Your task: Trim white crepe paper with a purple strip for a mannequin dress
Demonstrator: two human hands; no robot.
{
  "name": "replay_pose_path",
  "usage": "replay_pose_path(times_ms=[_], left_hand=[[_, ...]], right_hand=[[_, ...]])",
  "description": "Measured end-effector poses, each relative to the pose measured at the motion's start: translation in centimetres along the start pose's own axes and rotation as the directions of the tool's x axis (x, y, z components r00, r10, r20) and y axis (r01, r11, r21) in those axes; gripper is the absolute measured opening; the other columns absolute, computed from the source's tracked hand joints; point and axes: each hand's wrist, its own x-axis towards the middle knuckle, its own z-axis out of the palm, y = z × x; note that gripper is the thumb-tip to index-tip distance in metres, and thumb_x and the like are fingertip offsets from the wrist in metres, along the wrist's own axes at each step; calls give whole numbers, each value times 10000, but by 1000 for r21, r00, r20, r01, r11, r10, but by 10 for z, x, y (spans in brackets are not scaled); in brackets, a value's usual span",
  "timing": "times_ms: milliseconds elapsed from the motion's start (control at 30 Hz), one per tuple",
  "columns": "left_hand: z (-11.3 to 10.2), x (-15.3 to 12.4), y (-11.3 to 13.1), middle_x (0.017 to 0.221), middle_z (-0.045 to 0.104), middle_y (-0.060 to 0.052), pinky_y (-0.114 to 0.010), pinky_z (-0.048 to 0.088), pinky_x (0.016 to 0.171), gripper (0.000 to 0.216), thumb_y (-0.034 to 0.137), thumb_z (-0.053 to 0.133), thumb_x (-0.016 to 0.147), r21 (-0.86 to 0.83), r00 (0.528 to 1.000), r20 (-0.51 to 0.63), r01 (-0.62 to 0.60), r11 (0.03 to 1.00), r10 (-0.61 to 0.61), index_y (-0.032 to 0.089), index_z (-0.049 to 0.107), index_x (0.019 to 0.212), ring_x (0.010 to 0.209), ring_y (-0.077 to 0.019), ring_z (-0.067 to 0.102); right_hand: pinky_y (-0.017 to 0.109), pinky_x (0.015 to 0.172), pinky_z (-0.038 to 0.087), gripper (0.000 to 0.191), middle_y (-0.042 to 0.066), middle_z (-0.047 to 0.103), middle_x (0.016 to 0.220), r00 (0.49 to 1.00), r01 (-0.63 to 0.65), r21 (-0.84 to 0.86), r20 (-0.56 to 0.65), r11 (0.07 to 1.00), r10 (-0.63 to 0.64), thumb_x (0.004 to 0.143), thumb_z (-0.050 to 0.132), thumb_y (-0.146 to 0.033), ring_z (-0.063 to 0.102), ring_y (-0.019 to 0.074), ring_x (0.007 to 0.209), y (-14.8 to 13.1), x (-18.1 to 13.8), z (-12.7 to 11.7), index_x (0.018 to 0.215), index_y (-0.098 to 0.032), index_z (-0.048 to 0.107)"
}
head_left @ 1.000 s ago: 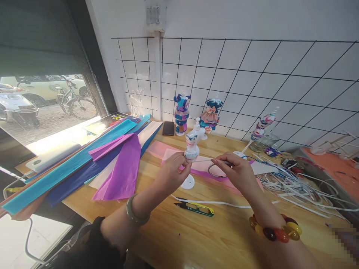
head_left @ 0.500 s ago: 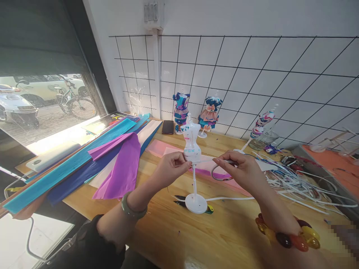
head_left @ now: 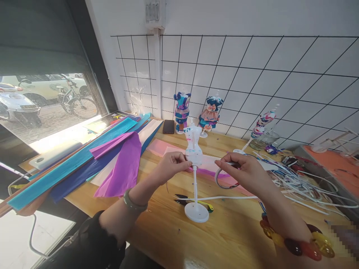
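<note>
A white miniature dress form (head_left: pixel 194 145), wrapped partly in white strips with blue and pink marks, stands on a thin post and round base (head_left: pixel 196 212) in front of me. My left hand (head_left: pixel 176 163) pinches the lower edge of its torso at the left, fingers closed. To the right, my right hand (head_left: pixel 241 168) is closed on a narrow strip (head_left: pixel 217 182), which hangs in a loop below the fingers. A pale length appears to run between the torso and my right fingertips. Behind the base lies a yellow-and-black cutter knife (head_left: pixel 207 206).
Crepe paper sheets, including a purple one (head_left: pixel 129 164), cover the table's left. Three decorated dress forms stand behind, one (head_left: pixel 210 114) in a ruffled dress. A phone (head_left: pixel 168 126) lies near the wall. Tangled strips (head_left: pixel 291 183) and an orange-topped box (head_left: pixel 331 160) are on the right.
The dress form has shifted slightly down and right, its base nearer me. My right hand has moved a little to the right with the strip; my left hand keeps its pinch.
</note>
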Motion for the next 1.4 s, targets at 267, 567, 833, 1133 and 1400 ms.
replay_pose_path(times_ms=[267, 567, 833, 1133, 1400], left_hand=[[-1, -1, 2, 731, 635, -23, -289, 535, 695, 333, 301, 718, 664, -76, 999, 46, 23, 997, -20, 126, 459, 550, 718, -144, 648], [1, -3, 3, 652, 606, 1, -266, 535, 646, 365, 294, 765, 609, -214, 995, 53, 96, 972, -86, 115, 455, 538, 712, -165, 659], [-1, -4, 1, 676, 624, -20, -248, 534, 645, 311, 258, 742, 658, -364, 988, 139, 113, 925, -66, 114, 479, 571, 739, -171, 666], [0, -5, -2, 642, 634, -22, -180, 517, 550, 343, 263, 773, 613, -462, 980, 166, 174, 870, -108, 118, 467, 559, 688, -167, 671], [2, -4, -11, 650, 646, -32, -140, 506, 520, 327, 243, 764, 628, -576, 964, 238, 237, 782, -117, 122, 460, 608, 685, -168, 677]], right_hand=[[241, 439, 235, 382, -23, 423, 541, 999, -19, 57, 45, 998, 17, 785, 524, -518, 311, 91, 482, 0, 1, 0, 615, -179, 568], [244, 421, 241, 365, -1, 459, 574, 990, -35, 192, 138, 981, 8, 782, 535, -526, 348, 101, 511, 10, 4, 5, 660, -184, 578], [245, 472, 248, 378, -33, 386, 560, 975, -101, 296, 221, 950, 35, 763, 551, -534, 307, 96, 527, 8, 6, 12, 617, -185, 532], [247, 486, 220, 388, -50, 357, 555, 953, -183, 473, 299, 862, 38, 746, 574, -547, 284, 83, 516, 2, 4, 25, 628, -181, 525], [249, 478, 163, 374, -66, 326, 523, 936, -242, 617, 351, 749, 14, 726, 616, -522, 246, 72, 492, -1, 4, 36, 621, -176, 520]])
